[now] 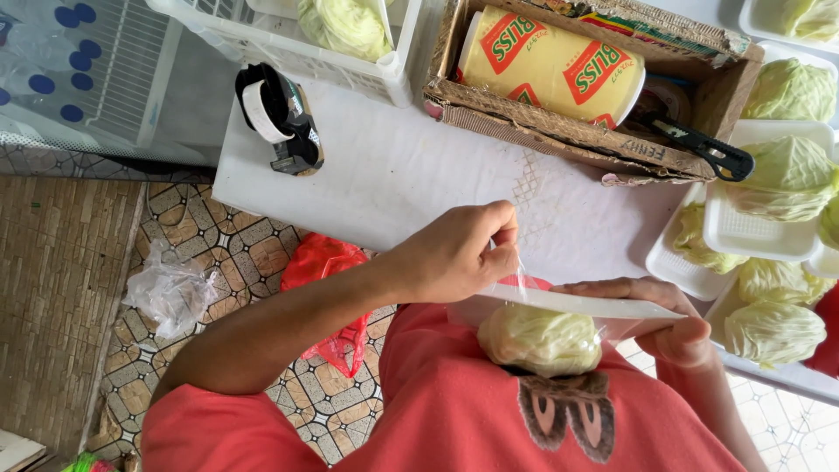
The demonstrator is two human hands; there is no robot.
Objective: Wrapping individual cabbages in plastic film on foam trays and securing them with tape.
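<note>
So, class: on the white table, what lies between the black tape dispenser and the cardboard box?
In the head view, only bare white table lies between the tape dispenser and the cardboard box; the white plastic crate's corner sits just above that stretch.

Hidden and cut-off parts

The cabbage (539,339) is half hidden behind its white tray (577,303); the right hand (664,319) fingertips sit beneath it; the basket (288,39) runs off the top edge.

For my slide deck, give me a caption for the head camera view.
Left hand and right hand hold a cabbage piece on a white tray.
</note>
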